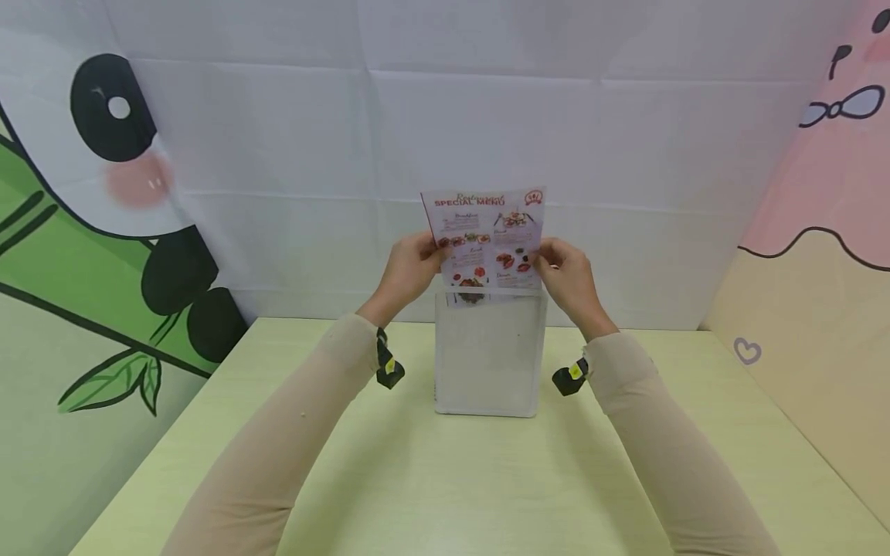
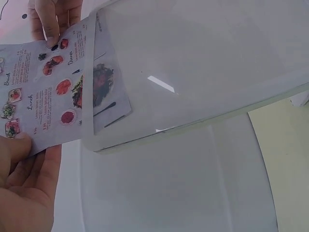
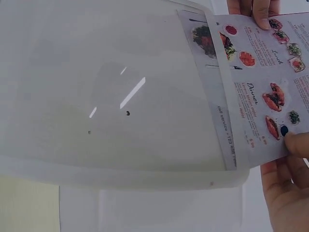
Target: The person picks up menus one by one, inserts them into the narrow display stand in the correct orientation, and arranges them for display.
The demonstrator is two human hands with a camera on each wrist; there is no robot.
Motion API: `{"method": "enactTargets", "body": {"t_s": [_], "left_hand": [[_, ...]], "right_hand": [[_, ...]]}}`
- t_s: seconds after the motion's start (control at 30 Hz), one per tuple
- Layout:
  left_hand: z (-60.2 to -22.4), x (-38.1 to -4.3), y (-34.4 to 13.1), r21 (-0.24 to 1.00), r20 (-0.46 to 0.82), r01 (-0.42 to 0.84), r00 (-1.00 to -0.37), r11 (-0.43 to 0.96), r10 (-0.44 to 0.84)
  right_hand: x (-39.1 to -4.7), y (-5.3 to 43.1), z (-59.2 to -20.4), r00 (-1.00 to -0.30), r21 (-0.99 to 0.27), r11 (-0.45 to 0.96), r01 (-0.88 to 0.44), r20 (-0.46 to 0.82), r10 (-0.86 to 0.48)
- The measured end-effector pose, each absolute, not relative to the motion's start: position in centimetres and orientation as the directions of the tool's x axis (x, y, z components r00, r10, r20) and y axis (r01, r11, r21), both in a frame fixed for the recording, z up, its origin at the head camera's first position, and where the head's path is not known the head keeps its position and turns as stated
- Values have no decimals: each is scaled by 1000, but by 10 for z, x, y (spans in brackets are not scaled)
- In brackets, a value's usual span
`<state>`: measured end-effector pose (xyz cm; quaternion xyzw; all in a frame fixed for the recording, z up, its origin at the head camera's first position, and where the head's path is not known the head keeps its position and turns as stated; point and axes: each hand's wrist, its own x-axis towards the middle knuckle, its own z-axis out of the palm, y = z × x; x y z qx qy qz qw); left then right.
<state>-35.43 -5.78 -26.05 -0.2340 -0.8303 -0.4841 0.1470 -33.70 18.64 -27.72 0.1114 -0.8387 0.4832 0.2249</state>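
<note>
A printed menu sheet (image 1: pixel 487 239) stands upright with its lower end inside a clear, white-edged sign holder (image 1: pixel 490 355). My left hand (image 1: pixel 412 266) pinches the sheet's left edge, thumb in front and fingers behind. At the opposite edge my right hand (image 1: pixel 566 278) pinches it the same way. In the left wrist view, the bottom strip of the menu (image 2: pixel 53 92) shows through the holder's clear front (image 2: pixel 193 63). The right wrist view has the holder's top rim (image 3: pixel 227 82) crossing the sheet, with small dark specks on the clear panel.
The holder stands on a pale yellow-green table (image 1: pixel 445 479). Behind it hangs a creased white backdrop (image 1: pixel 487 131). Cartoon-printed panels flank the table, a green and white one (image 1: pixel 90 255) on the left and a pink and cream one (image 1: pixel 813 208) on the right.
</note>
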Motion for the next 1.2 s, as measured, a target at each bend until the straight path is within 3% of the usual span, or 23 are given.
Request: {"method": "enactTargets", "body": {"t_s": [1.2], "left_hand": [[-274, -359, -58, 755, 393, 483, -875, 443, 283]], "right_hand": [[-336, 191, -286, -866, -762, 473, -442, 500, -4]]}}
